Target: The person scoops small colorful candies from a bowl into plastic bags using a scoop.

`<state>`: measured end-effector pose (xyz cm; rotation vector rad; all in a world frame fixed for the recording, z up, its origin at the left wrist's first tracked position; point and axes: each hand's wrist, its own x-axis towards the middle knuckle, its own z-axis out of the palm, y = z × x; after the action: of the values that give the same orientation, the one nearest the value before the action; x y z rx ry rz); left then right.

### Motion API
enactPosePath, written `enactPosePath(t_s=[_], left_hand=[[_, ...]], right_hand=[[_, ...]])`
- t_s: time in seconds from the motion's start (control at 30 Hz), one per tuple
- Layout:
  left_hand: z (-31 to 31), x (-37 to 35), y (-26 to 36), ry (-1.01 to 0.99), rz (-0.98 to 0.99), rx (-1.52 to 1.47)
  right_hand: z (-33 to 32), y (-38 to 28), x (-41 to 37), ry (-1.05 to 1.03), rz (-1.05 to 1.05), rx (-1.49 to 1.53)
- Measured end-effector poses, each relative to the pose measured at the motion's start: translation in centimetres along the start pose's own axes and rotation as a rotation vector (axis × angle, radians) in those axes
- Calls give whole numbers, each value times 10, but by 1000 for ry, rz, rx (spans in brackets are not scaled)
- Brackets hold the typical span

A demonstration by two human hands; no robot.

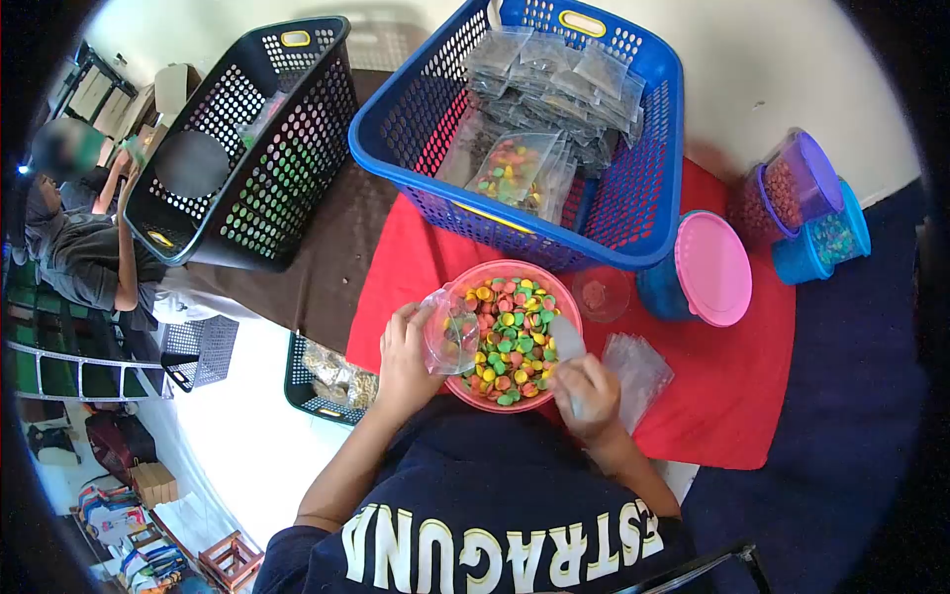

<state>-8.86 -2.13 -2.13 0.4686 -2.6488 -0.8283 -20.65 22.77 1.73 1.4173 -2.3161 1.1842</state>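
Observation:
A pink bowl (482,403) full of small red, green and yellow candy-like pieces (515,337) stands right in front of me. My left hand (404,356) grips a clear plastic bag (447,332) at the bowl's left side, its mouth over the pieces. Some coloured pieces show through the bag. On the right, my right hand (586,394) is closed around a pale, flat scoop (568,340), whose blade reaches over the bowl's right rim. Flat clear bags (636,374) lie just right of that hand.
Behind the bowl, a blue basket (534,230) holds many filled packets (554,89). A black basket (267,188) stands to the left. At right are a pink-lidded tub (712,267) and tubs with purple (807,163) and blue lids (851,218). Other people (84,238) are at far left.

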Motion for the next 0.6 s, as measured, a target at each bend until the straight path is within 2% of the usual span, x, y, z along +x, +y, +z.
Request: enactPosePath(t_s=[0.03, 0.1, 0.17, 0.33, 0.43, 0.5, 0.6], left_hand=[[2, 0, -1, 10, -3, -7], [2, -1, -2, 17, -11, -16], [0, 0, -2, 10, -2, -36], [0, -1, -3, 7, -16, -50], [1, -1, -3, 5, -20, -56], [-1, -1, -1, 4, -17, -59], [1, -2, -1, 5, -10, -38]], right_hand=[[0, 2, 2, 30, 83, -81], [4, -4, 3, -39, 118, -100], [13, -14, -1, -209, 19, -107], [13, -13, -5, -196, -121, 86], [1, -5, 7, -113, -29, 51], [0, 1, 16, -59, 182, -102], [3, 11, 25, -60, 247, -23]])
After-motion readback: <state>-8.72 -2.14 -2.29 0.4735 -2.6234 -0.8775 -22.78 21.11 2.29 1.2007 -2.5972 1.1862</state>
